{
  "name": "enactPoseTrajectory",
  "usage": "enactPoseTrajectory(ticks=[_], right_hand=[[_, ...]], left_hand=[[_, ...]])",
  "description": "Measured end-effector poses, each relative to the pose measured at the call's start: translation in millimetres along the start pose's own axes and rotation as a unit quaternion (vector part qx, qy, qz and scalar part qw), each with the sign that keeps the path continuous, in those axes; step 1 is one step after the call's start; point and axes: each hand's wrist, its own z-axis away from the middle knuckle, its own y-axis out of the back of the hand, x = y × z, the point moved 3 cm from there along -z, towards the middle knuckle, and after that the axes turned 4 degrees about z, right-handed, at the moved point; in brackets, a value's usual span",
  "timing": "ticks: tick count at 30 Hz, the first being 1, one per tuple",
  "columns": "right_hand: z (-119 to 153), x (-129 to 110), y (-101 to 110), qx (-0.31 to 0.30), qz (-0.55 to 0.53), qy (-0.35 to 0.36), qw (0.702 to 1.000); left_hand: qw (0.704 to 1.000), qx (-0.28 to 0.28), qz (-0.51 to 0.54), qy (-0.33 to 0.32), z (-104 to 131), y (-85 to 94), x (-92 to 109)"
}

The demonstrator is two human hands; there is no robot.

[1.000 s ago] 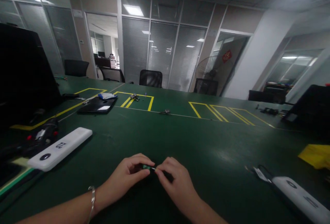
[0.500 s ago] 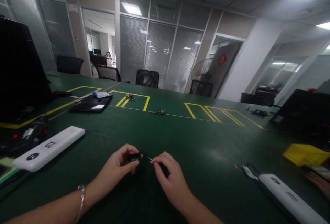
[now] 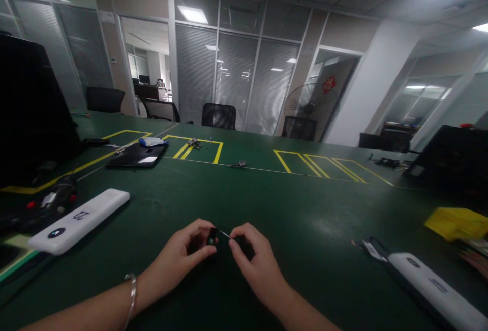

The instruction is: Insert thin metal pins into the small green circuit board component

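Near the front middle of the green table, my left hand pinches a small black part between thumb and fingers. My right hand is closed on a thin metal rod, which points left at the black part. The rod's tip is very near the part; whether they touch I cannot tell. The rod's other end is hidden in my right fingers. A bracelet circles my left wrist.
A white power bank lies left, beside a black device. Another white power bank with a cable and a yellow object are at right. A black tablet and small parts lie farther back.
My left hand has moved slightly right and turned the black part more upright. The gap between the part and the rod's tip has narrowed. The view has shifted a little.
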Motion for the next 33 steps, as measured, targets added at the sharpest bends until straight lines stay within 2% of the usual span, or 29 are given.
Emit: enactPoseTrajectory(ticks=[4, 7, 13, 23, 33], right_hand=[[0.2, -4.1, 1.1, -0.011, 0.023, 0.026, 0.999], [0.8, -6.7, 1.7, -0.007, 0.05, 0.042, 0.998], [1.4, -8.1, 2.4, -0.003, 0.099, 0.037, 0.994], [0.9, -3.3, 0.7, -0.019, 0.152, 0.039, 0.987], [2.5, -4.0, 0.8, -0.025, 0.092, 0.042, 0.995]], left_hand=[[0.997, 0.015, -0.076, -0.017, 2.6, -0.1, 4.8], [0.992, 0.004, -0.117, -0.035, 3.0, -1.4, 7.1], [0.987, -0.008, -0.135, -0.086, 2.4, -0.9, 7.3], [0.976, -0.015, -0.188, -0.109, 3.3, -0.8, 3.0], [0.977, -0.017, -0.171, -0.129, 6.6, 1.8, 11.2]])
